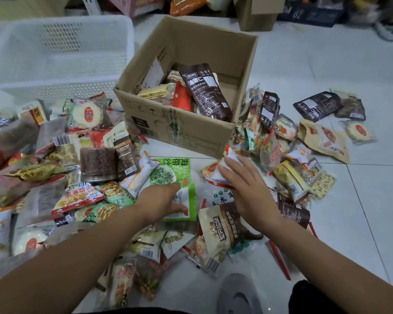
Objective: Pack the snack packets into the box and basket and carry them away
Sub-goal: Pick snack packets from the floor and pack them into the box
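An open cardboard box [179, 130] stands on the floor ahead, partly filled with snack packets, a tall brown packet [205, 91] leaning on top. A white plastic basket [61, 53] sits at the back left. Loose packets cover the floor all around. My left hand [163, 200] lies on a green seaweed packet [177, 177], its thumb curled over the packet's white lower part. My right hand [247, 189] lies with straight fingers on a small white and orange packet [218, 173] just in front of the box.
Thick piles of packets lie to the left [43, 166] and right [281, 150] of the box. Bare white tile [349, 211] shows at the right. More cartons [259, 12] and goods stand along the back. A grey shoe [236, 295] is at the bottom.
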